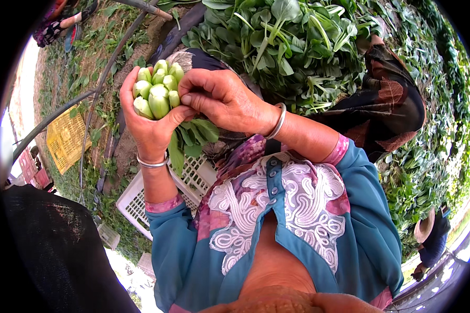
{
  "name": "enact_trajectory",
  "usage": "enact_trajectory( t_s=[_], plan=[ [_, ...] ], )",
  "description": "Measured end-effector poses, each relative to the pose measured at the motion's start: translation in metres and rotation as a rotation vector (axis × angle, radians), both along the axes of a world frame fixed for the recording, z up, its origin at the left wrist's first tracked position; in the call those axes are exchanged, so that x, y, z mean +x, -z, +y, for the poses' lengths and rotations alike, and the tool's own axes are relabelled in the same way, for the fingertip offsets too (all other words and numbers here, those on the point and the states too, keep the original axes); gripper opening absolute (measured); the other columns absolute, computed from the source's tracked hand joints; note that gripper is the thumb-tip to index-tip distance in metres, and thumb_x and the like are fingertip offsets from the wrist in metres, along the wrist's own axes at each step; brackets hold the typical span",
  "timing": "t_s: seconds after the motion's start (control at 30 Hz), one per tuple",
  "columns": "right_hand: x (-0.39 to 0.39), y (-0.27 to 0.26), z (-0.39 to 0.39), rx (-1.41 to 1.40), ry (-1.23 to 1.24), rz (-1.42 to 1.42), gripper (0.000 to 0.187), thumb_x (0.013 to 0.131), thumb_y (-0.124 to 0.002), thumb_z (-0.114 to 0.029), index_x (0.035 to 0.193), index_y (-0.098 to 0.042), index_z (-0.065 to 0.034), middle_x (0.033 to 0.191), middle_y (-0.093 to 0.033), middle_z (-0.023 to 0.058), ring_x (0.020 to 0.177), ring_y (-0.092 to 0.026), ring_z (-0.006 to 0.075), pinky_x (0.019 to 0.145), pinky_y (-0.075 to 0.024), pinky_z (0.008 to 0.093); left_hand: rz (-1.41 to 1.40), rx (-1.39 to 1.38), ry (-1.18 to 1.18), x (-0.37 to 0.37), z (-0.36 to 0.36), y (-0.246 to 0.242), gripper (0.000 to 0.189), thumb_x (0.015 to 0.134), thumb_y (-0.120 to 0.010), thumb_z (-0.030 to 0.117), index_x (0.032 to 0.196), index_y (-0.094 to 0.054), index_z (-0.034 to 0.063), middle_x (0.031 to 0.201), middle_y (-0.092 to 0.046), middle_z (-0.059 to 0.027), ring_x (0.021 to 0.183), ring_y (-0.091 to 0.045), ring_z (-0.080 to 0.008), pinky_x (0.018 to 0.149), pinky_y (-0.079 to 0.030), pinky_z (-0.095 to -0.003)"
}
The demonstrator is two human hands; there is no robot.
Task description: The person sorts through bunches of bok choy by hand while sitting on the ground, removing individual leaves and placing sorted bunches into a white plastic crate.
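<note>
My left hand (149,125) is wrapped around a bunch of leafy greens (159,98), with its pale cut stem ends facing up toward me. The bunch's leaves (197,135) hang below my hands. At the right side of the stems is my right hand (227,101), its thumb and index finger pinched together against the outer stalks. Whether anything lies between those fingertips is hidden. Beyond my hands lies a large heap of loose leafy greens (282,43). A white plastic crate (137,199) stands below my left forearm, partly covered by my sleeve.
A person in dark patterned clothing (391,101) is close on my right, beside the heap. Metal poles (102,78) cross the left side. A yellow crate (67,137) lies beyond them. Black fabric (58,242) fills the lower left. Other people appear at the top left and lower right.
</note>
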State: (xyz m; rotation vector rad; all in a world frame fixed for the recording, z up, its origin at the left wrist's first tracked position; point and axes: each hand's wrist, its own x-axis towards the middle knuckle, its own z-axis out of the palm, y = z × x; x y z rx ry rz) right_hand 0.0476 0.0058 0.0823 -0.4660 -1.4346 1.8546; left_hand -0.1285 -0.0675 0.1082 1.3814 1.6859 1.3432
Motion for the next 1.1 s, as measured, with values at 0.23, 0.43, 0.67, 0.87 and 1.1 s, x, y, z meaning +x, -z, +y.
enact_trajectory(
  t_s=[0.23, 0.43, 0.67, 0.87, 1.1],
  plan=[
    [0.067, 0.049, 0.077, 0.365, 0.313, -0.662, 0.017, 0.084, -0.070, -0.020, 0.088, -0.071, -0.0037, 0.073, -0.069, 0.0149, 0.069, -0.068, 0.0320, 0.064, -0.0534, 0.0400, -0.038, -0.002, -0.120, 0.001, -0.004, 0.000, 0.088, 0.066, -0.087, 0.004, 0.140, -0.040, -0.0005, 0.130, -0.054, -0.0177, 0.119, -0.056, -0.0241, 0.104, -0.047, -0.0369],
    [0.164, 0.167, 0.178, 0.639, 0.742, -1.435, 0.032, 0.082, -0.068, -0.039, 0.091, -0.072, -0.0092, 0.101, -0.069, 0.0132, 0.096, -0.066, 0.0329, 0.084, -0.0522, 0.0440, -0.097, 0.003, -0.075, 0.005, 0.008, 0.000, 0.087, 0.068, -0.085, 0.003, 0.142, -0.039, -0.0004, 0.131, -0.053, -0.0179, 0.120, -0.056, -0.0246, 0.105, -0.046, -0.0375],
    [0.177, 0.175, 0.189, 0.320, 0.595, -1.439, 0.037, 0.079, -0.076, -0.037, 0.099, -0.074, -0.0068, 0.094, -0.071, 0.0101, 0.087, -0.068, 0.0233, 0.081, -0.0525, 0.0347, -0.064, -0.011, -0.065, 0.005, 0.011, 0.000, 0.088, 0.067, -0.084, 0.002, 0.142, -0.038, -0.0006, 0.131, -0.053, -0.0184, 0.120, -0.055, -0.0254, 0.105, -0.046, -0.0379],
    [0.172, 0.093, 0.152, -0.182, 0.544, -0.417, 0.028, 0.094, -0.068, -0.020, 0.110, -0.069, 0.0024, 0.093, -0.073, 0.0089, 0.081, -0.069, 0.0141, 0.075, -0.0540, 0.0262, -0.084, -0.001, -0.102, 0.004, 0.008, 0.001, 0.087, 0.067, -0.085, 0.005, 0.141, -0.040, -0.0006, 0.131, -0.054, -0.0185, 0.119, -0.056, -0.0251, 0.105, -0.047, -0.0378],
    [0.119, 0.020, 0.101, -0.080, 0.317, -0.295, 0.021, 0.093, -0.067, -0.015, 0.104, -0.072, 0.0027, 0.095, -0.072, 0.0030, 0.093, -0.065, 0.0096, 0.084, -0.0504, 0.0248, -0.107, -0.021, -0.068, 0.000, 0.009, -0.001, 0.083, 0.067, -0.085, 0.005, 0.139, -0.043, 0.0008, 0.128, -0.054, -0.0130, 0.115, -0.057, -0.0208, 0.101, -0.048, -0.0345]
  ],
)
